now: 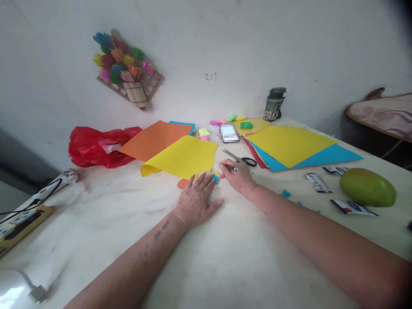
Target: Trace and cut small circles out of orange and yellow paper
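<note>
My left hand (197, 199) lies flat with its fingers outstretched, pressing small paper cutouts against the table. A blue cutout (215, 179) with yellow around it shows past its fingertips, and an orange paper piece (182, 184) pokes out on its left. My right hand (238, 177) is closed around a pen (230, 167), whose tip side is near the blue cutout. Just beyond the right hand rest scissors (247, 162) with black handles. A yellow sheet (185, 156) with a curled corner lies behind my left hand.
An orange sheet (157, 139) and red plastic bag (96, 148) lie back left. Yellow (289, 143) and blue sheets (334, 155) are stacked at right, near a green mango (367, 187) and small packets (318, 183). A phone (229, 133) and bottle (274, 104) stand farther back; a power strip (22, 223) is left.
</note>
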The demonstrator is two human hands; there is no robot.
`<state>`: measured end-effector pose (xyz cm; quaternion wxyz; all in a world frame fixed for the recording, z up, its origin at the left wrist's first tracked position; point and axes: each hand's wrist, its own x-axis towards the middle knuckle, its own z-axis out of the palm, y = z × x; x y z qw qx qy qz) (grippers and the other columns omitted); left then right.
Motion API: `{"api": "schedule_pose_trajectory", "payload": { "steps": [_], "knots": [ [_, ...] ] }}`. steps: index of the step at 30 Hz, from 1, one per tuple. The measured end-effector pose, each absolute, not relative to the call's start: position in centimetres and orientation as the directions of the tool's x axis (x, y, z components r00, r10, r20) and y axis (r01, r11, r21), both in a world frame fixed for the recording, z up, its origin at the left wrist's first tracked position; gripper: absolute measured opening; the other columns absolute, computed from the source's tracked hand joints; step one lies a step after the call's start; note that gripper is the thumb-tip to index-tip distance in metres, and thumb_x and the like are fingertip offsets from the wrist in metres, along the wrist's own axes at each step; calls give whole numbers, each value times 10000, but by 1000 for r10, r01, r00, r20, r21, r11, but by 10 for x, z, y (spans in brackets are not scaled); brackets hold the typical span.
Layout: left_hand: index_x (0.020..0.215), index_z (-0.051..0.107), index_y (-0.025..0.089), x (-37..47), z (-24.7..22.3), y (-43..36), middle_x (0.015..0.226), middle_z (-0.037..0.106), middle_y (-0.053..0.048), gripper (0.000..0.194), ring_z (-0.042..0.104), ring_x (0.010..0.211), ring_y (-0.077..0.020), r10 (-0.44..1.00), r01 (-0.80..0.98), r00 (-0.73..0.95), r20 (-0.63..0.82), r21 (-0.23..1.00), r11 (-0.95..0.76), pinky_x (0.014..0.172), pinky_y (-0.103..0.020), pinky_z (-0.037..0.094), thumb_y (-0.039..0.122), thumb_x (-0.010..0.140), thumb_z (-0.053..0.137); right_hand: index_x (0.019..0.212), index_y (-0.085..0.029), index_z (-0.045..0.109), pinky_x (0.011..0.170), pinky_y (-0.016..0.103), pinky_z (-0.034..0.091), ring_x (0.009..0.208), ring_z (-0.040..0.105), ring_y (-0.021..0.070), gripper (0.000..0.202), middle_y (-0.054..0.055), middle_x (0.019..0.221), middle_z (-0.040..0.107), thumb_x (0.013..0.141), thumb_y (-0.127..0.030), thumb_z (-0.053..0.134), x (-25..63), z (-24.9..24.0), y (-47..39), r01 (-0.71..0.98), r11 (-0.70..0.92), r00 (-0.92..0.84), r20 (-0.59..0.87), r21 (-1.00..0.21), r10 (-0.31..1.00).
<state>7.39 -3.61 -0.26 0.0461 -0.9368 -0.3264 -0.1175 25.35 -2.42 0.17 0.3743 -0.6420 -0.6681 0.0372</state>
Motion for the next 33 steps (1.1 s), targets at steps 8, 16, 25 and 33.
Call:
{"api": "schedule_pose_trajectory", "payload": {
  "steps": [8,16,25,33],
  "knots": [
    [1298,404,128,74,-4,-36,1383,349,-88,642,221,1305,-267,601,625,757,254,-14,-781,1069,-468,144,562,839,289,751,-209,579,603,243,384,650,642,156,238,-7,566,668,862,-319,400,253,3,-25,831,161,110,441,-533,891],
    [1294,410,150,74,-3,-36,1374,369,-74,640,217,1305,-275,617,636,746,250,3,-771,1065,-493,112,575,830,294,744,-210,575,608,247,401,624,638,157,234,-6,557,660,858,-317,401,253,4,-26,818,191,95,455,-543,885],
    [1312,354,205,74,-1,-34,1369,379,-61,643,163,1321,-278,658,642,720,222,149,-752,1054,-537,32,593,799,353,785,-219,570,648,247,427,648,640,144,199,-27,613,674,854,-319,413,252,3,-30,740,338,-35,469,-581,883],
    [1377,33,242,68,2,-25,1396,335,-43,723,142,1333,-188,738,636,671,77,453,-625,1061,-497,-43,441,809,435,760,-220,572,662,255,420,677,634,153,225,-16,609,677,857,-338,408,251,5,-28,752,243,31,402,-612,915]
  ]
}}
